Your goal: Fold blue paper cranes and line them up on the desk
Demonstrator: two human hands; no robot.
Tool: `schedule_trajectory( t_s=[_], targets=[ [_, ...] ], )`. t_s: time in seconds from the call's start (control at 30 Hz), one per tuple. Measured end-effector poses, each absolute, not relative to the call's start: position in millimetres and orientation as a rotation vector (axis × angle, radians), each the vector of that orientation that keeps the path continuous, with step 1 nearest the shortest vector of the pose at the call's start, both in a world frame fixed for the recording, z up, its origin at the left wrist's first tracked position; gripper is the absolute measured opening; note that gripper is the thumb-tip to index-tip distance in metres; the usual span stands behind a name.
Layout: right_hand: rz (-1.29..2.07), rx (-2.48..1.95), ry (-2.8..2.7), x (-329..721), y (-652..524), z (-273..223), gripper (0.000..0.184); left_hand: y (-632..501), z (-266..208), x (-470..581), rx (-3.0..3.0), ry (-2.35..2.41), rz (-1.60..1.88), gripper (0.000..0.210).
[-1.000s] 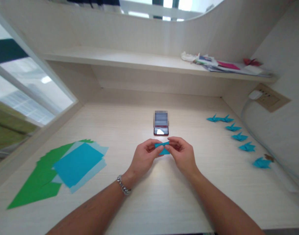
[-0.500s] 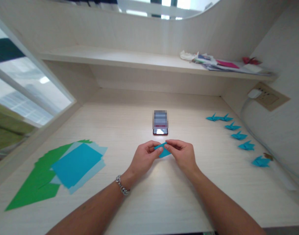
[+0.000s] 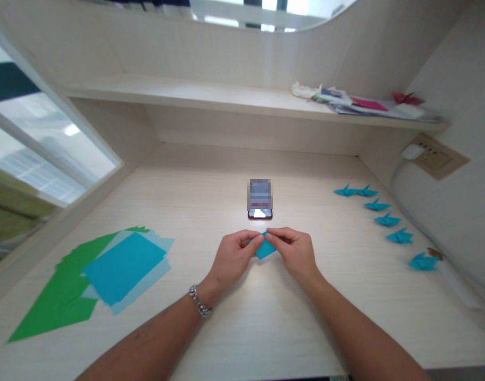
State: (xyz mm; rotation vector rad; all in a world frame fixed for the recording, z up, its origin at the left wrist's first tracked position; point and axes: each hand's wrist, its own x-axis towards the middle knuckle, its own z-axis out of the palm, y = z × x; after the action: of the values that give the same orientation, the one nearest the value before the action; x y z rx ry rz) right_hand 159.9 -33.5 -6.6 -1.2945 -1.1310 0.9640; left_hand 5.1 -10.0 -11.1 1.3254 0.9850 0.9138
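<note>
A small folded piece of blue paper (image 3: pixel 266 250) is pinched between my two hands, above the middle of the desk. My left hand (image 3: pixel 237 252) grips its left side with thumb and fingers closed. On the other side my right hand (image 3: pixel 296 248) pinches the upper edge, its thumb close to the left thumb. The fingertips hide part of the folds. Just beyond the hands lies a phone (image 3: pixel 260 213) with its screen lit and partly blurred out.
Blue sheets (image 3: pixel 125 267) lie over green sheets (image 3: pixel 52 301) on the left of the desk. Several folded blue paper cranes (image 3: pixel 400 236) stand in a row at the right, beside a cable (image 3: pixel 409 211) from a wall socket (image 3: pixel 439 157). Papers (image 3: pixel 369 104) rest on the shelf above.
Both hands have shifted slightly, with the thumbs closer together at the paper's top edge. More of the paper's lower face shows below the thumbs.
</note>
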Motion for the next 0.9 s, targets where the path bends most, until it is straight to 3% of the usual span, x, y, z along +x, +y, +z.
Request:
schedule_trajectory(
  t_s=[0.9],
  targets=[
    [1.083,-1.337,-1.188,164.8,-26.6,-13.7,0.019,-13.2,-12.7,5.7,1.453,1.065,0.933,0.027]
  ],
)
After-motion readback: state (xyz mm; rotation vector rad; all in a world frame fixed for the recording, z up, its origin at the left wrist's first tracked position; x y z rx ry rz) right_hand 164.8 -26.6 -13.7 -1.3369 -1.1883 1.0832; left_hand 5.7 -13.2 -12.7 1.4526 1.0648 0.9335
